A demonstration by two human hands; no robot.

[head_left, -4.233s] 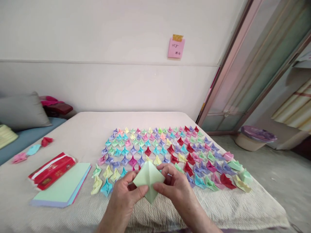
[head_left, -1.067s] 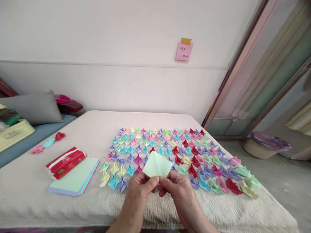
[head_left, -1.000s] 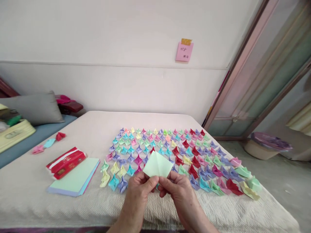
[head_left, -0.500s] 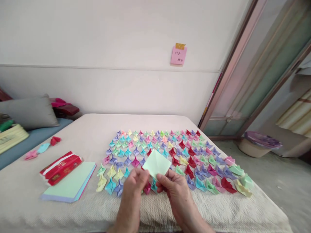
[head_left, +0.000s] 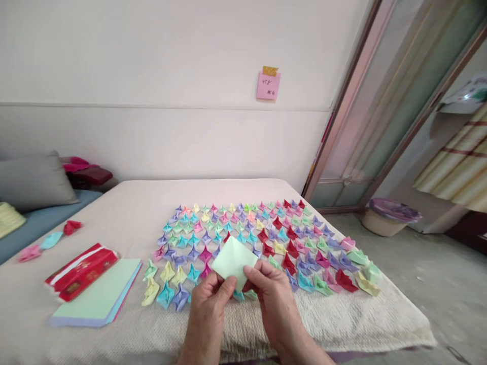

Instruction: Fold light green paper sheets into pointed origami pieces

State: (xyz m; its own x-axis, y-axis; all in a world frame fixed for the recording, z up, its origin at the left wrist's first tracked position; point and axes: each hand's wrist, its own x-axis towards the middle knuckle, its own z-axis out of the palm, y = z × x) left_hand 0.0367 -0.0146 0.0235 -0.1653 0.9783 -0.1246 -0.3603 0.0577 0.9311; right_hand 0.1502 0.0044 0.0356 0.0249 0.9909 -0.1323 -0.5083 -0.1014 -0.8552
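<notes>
A pale green paper square (head_left: 233,257), turned like a diamond and marked with a crease down from its top corner, is held up in front of me. My left hand (head_left: 211,302) pinches its lower left edge, thumb on the near face. At its right corner, my right hand (head_left: 271,286) grips between thumb and fingers. Behind and around the hands, rows of small folded paper boats (head_left: 205,253) in many colours cover the cloth. Some boats are hidden by the hands and the square.
On the left, a red tissue pack (head_left: 83,271) lies partly on a stack of coloured paper sheets (head_left: 108,284). Beyond are a few loose folded papers (head_left: 51,240) and a grey pillow (head_left: 36,180). A pink note (head_left: 268,85) is taped to the wall. A lined bin (head_left: 388,218) stands right.
My left hand has moved its grip onto the lower left edge, and my right hand has shifted up to the right corner. The whole view has turned slightly right.
</notes>
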